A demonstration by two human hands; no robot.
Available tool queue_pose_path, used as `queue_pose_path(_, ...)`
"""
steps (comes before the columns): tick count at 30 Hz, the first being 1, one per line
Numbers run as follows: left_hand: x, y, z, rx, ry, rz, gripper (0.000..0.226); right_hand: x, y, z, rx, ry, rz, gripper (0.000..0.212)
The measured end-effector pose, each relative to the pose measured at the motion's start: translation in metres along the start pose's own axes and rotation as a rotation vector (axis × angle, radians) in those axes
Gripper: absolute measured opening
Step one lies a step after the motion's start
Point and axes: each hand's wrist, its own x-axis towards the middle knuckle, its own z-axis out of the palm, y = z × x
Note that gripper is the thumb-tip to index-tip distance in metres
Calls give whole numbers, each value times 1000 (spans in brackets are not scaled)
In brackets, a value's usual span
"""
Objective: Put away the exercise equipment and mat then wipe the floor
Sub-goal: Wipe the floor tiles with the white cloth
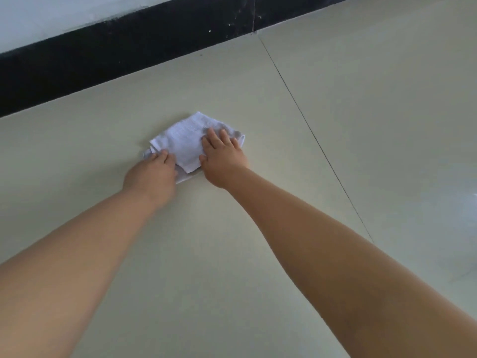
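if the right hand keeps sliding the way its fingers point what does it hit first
Past the white cloth under the right hand lies bare floor, then probably the black baseboard.

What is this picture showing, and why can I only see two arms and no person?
The camera is worn on the person's head and looks forward and down, so you see only what they see: their own two bare arms reaching out. There is no machine here, only hands.

The big pale, smooth tiled floor fills most of the picture, with a thin dark joint line running across it. At the top is a black strip along the bottom of the wall.

On the floor lies a folded white cloth. The left hand rests on its near left edge; I cannot tell whether its fingers are pinching the cloth. The right hand presses flat on its right side, fingers straight. It looks like floor wiping.

No exercise equipment or mat is in view.
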Motion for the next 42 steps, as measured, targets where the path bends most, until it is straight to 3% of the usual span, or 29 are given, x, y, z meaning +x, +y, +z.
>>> queue_pose_path(5, -45, 22, 9, 142, 86, 136, 19, -60, 10, 27, 21, 44, -31, 50)
queue_pose_path(8, -66, 64, -5, 254, -106, 228, 28, -113, 30, 47, 11, 116, 6, 44)
queue_pose_path(12, -81, 126, -14, 262, -272, 418, 29, -187, 69, 70, -132, 107, 170, 48)
queue_pose_path(15, -100, 169, -3, 299, -154, 569, 28, -234, 103, 73, -158, 101, 283, 72)
queue_pose_path(17, -105, 197, 7, 178, -70, 643, 28, -257, 127, 69, -164, 66, 404, 79)
queue_pose_path(18, -108, 212, 3, 215, -103, 647, 23, -265, 138, 67, -147, 72, 462, 78)
queue_pose_path(21, -101, 258, 2, 257, -165, 673, 43, -267, 166, 45, -27, 69, 575, 76)
queue_pose_path(25, -57, 272, -14, 223, -140, 547, 54, -215, 201, 4, 57, 158, 535, 51)
queue_pose_path(29, -3, 247, -38, 176, -45, 389, 52, -126, 208, -36, 48, 165, 408, 48)
queue_pose_path(34, 46, 191, -59, 125, -53, 181, 42, -41, 178, -64, -32, 86, 195, 47)
queue_pose_path(40, 35, 152, -57, 52, -41, 14, 43, -43, 131, -38, 31, 193, 154, 35)
queue_pose_path(42, 22, 145, -54, 57, -59, -33, 43, -66, 114, -18, 51, 325, 84, 22)
